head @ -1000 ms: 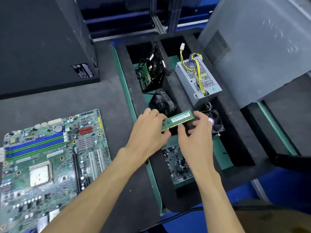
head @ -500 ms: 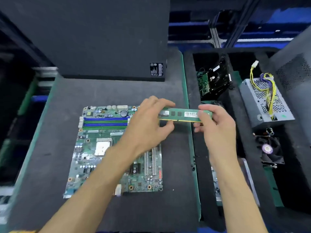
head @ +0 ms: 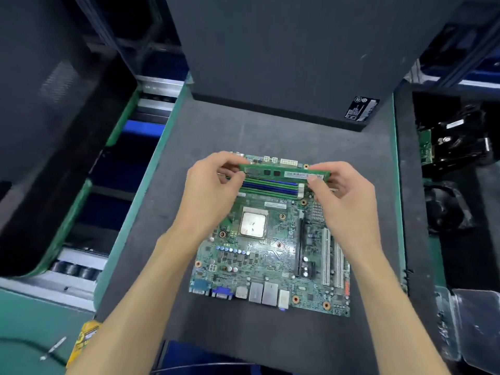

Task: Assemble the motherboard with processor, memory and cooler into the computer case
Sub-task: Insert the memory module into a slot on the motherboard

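Both hands on it: left hand (head: 213, 185) pinches one end of the memory stick (head: 284, 173), right hand (head: 343, 190) the other. It hangs level, long axis parallel to the blue-and-green slots (head: 270, 186) directly beneath on the motherboard (head: 270, 255). Straight down should do it.

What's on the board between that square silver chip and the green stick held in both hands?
In the head view, the blue and green memory slots lie between the processor and the memory stick, on the motherboard.
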Tool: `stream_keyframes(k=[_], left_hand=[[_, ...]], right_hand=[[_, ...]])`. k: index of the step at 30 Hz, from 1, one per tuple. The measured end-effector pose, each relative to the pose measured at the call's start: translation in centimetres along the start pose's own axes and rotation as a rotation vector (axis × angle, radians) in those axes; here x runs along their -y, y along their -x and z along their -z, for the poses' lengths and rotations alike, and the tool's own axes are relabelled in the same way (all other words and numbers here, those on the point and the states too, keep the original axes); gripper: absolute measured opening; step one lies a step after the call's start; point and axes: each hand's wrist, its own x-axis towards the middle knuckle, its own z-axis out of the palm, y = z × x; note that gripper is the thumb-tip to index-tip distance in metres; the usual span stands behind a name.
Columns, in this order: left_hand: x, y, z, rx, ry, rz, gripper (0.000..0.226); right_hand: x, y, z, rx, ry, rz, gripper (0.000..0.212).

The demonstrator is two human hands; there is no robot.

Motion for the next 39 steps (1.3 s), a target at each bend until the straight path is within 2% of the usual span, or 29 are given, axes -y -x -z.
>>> stream_keyframes(k=[6,13,24,31,39], left_hand=[[2.8,-2.0,1.8,-0.025,-0.079,-0.041,0.013],[4.5,-4.0,2.2,0.016,-0.133,-0.068,0.016],[5.4,-4.3,2.2,0.084,0.009,0.03,0.015],[6.0,-4.7,2.0,0.107,0.108,0.102,0.02],[5.9,-4.6,2.0,0.101,0.124,0.124,0.023]], right_hand=[[0.8,-0.6,-3.2,-0.057,0.055,0.057,0.014],[0.9,-1.7,-4.5,-0.05,0.13,0.103,0.017],[-1.0,-1.4,-3.9,-0.071,0.089,0.073,0.017],[-1.6,-1.6,-4.2,-0.021,0.105,0.081,0.012],[-1.6,-1.7,-4.5,-0.011,0.094,0.088,0.011]])
